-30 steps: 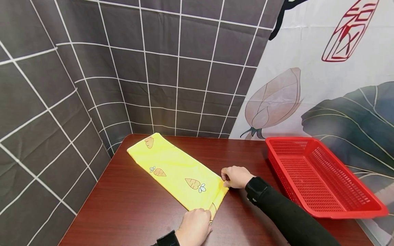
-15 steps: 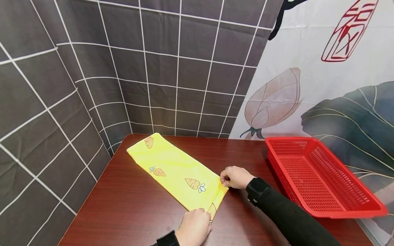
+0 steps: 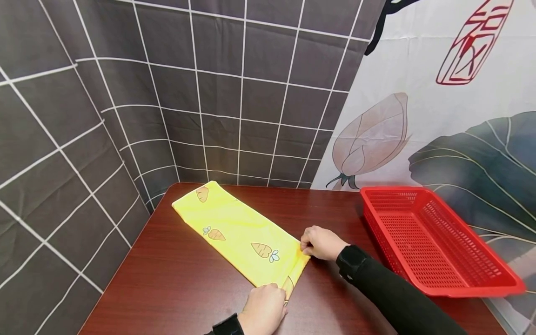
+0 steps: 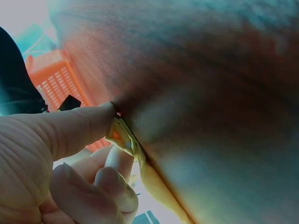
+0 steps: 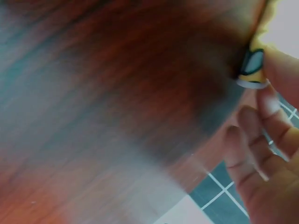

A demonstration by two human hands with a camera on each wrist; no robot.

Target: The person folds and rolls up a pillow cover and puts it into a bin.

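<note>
A yellow cloth (image 3: 238, 228) printed with carrots lies slantwise on the dark red-brown table (image 3: 176, 284), folded into a long flat strip. Its near right end is turned over in a narrow fold. My left hand (image 3: 264, 308) pinches the lower corner of that fold; in the left wrist view the cloth's layered edge (image 4: 122, 136) shows between thumb and fingers. At the upper corner, my right hand (image 3: 321, 243) pinches the other end of the fold. The right wrist view shows a small rolled bit of the cloth (image 5: 253, 65) at the fingertips.
A red plastic basket (image 3: 490, 279) with perforated walls stands on the table to the right of my right arm. Behind the table hang a grey cloth with white grid lines (image 3: 217, 116) and a white printed sheet (image 3: 377, 74).
Both hands keep their hold on the two corners of the fold. The cloth and basket appear unmoved apart from a very slight shift of the view.
</note>
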